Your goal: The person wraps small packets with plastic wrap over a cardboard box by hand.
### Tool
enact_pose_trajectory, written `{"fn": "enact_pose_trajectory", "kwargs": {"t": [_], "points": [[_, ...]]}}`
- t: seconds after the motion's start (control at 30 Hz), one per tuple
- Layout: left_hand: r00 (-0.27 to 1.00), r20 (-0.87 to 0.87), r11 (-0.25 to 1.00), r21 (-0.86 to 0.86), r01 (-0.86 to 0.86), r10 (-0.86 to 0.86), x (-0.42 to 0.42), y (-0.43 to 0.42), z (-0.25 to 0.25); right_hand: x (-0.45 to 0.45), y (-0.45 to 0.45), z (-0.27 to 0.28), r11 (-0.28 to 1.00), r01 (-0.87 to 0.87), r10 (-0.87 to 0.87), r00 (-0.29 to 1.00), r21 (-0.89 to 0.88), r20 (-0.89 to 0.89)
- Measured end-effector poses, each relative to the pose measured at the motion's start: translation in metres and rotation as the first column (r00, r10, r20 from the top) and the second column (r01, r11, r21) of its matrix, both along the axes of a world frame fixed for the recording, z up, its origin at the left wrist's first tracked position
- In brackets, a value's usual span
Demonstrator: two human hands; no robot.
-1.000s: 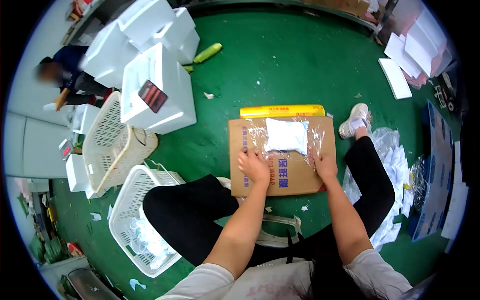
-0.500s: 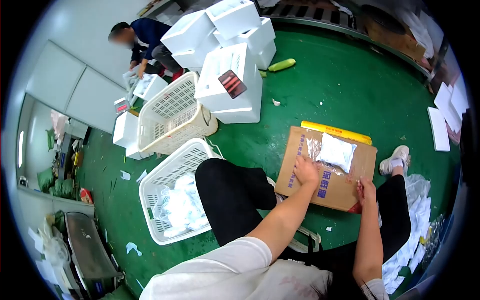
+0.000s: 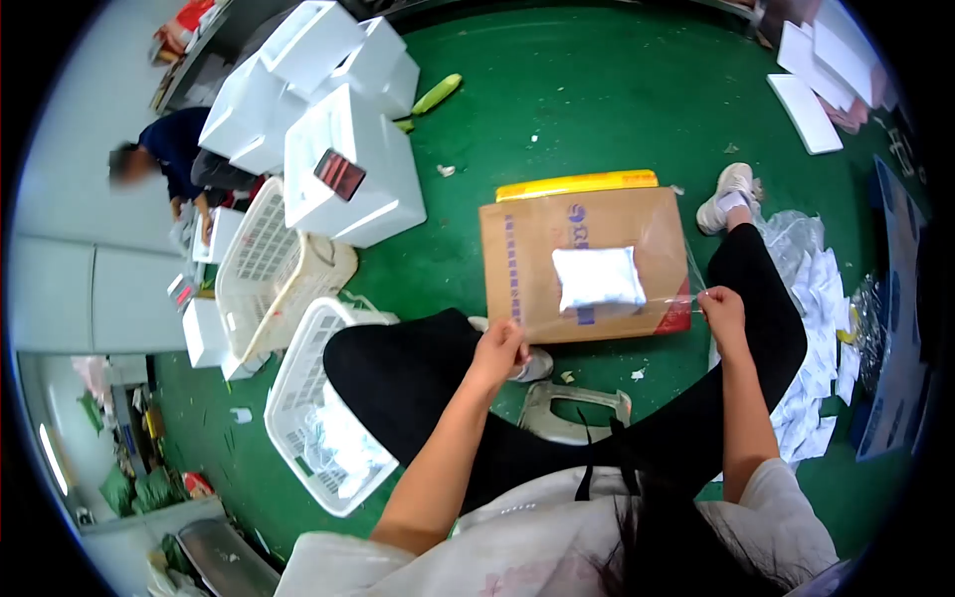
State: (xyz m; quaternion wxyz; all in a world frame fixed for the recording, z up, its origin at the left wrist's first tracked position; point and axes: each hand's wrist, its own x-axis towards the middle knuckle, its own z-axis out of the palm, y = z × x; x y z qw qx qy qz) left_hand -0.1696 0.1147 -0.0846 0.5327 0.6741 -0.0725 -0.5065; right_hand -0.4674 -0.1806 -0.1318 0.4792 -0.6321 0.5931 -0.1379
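In front of me lies a brown cardboard box (image 3: 532,234) with blue print, and a white packet (image 3: 599,277) rests on top of it. A sheet of clear plastic film (image 3: 652,295) stretches over the box's near part. My right hand (image 3: 723,310) pinches the film's edge just past the box's near right corner. At the near left corner, my left hand (image 3: 502,350) is closed, with the film running to its fingers. The film's outline is faint over the cardboard.
A yellow object (image 3: 577,184) shows behind the box. To my left stand a white basket of white packets (image 3: 284,423), a cream basket (image 3: 249,269) and foam boxes (image 3: 373,179) with a phone (image 3: 339,174) on top. White packets (image 3: 801,373) lie right. Another person (image 3: 179,159) crouches far left.
My hands have moved apart to the box's near corners, with clear film now stretched between them. The view has turned, so the box and baskets appear shifted left.
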Motion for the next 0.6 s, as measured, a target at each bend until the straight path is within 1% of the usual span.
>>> {"fn": "enact_pose_trajectory", "kwargs": {"t": [0.07,0.1,0.13,0.17,0.2,0.23,0.27,0.33,0.37,0.4,0.43,0.47,0.53,0.57,0.6], "points": [[0.986,0.150,0.995,-0.056,0.088,-0.079,0.005,-0.001,-0.013,0.012,0.009,0.003,0.977,0.017,0.026,0.980,-0.210,0.199],[0.989,0.145,0.997,-0.063,0.052,-0.043,0.001,-0.018,-0.010,0.040,0.021,0.026,0.946,-0.020,0.127,0.941,-0.324,0.313],[0.966,0.260,0.986,-0.161,0.044,0.000,-0.009,-0.047,-0.005,0.078,0.028,0.052,0.899,-0.043,0.238,0.883,-0.436,0.405],[0.940,0.337,0.975,-0.186,0.124,-0.056,-0.010,-0.070,-0.016,0.105,0.034,0.045,0.865,-0.157,0.325,0.899,-0.477,0.294],[0.877,0.464,0.964,-0.153,0.220,-0.126,-0.012,-0.092,-0.028,0.127,0.036,-0.002,0.839,-0.282,0.486,0.774,-0.465,0.406],[0.789,0.586,0.946,-0.109,0.305,-0.187,-0.012,-0.112,-0.038,0.140,0.042,-0.002,0.687,-0.530,0.670,0.727,-0.498,0.151],[0.682,0.691,0.926,-0.045,0.375,-0.242,-0.015,-0.120,-0.044,0.151,0.051,0.011,0.507,-0.718,0.736,0.649,-0.477,-0.194],[0.549,0.775,0.913,0.088,0.398,-0.314,-0.014,-0.127,-0.040,0.155,0.056,0.001,0.357,-0.747,0.687,0.617,-0.560,-0.384],[0.473,0.811,0.905,0.155,0.395,-0.345,-0.010,-0.131,-0.036,0.160,0.054,-0.007,0.301,-0.760,0.663,0.601,-0.575,-0.447],[0.425,0.813,0.889,0.225,0.400,-0.397,-0.008,-0.134,-0.029,0.165,0.051,-0.009,0.243,-0.773,0.632,0.585,-0.586,-0.509],[0.398,0.813,0.873,0.252,0.417,-0.425,-0.004,-0.139,-0.026,0.168,0.047,-0.013,0.186,-0.788,0.596,0.565,-0.587,-0.570],[0.376,0.808,0.857,0.279,0.433,-0.453,-0.001,-0.142,-0.024,0.173,0.042,-0.017,0.224,-0.844,0.659,0.500,-0.488,-0.562],[0.338,0.861,0.884,0.231,0.406,-0.380,0.011,-0.153,-0.012,0.189,0.029,0.007,0.273,-0.926,0.775,0.372,-0.262,-0.510],[0.321,0.880,0.893,0.211,0.397,-0.350,0.017,-0.158,-0.007,0.194,0.023,0.019,0.274,-0.951,0.848,0.309,-0.143,-0.431],[0.430,0.846,0.909,0.140,0.392,-0.316,0.020,-0.163,-0.004,0.199,0.017,0.033,0.258,-0.966,0.908,0.249,-0.019,-0.336]]}}
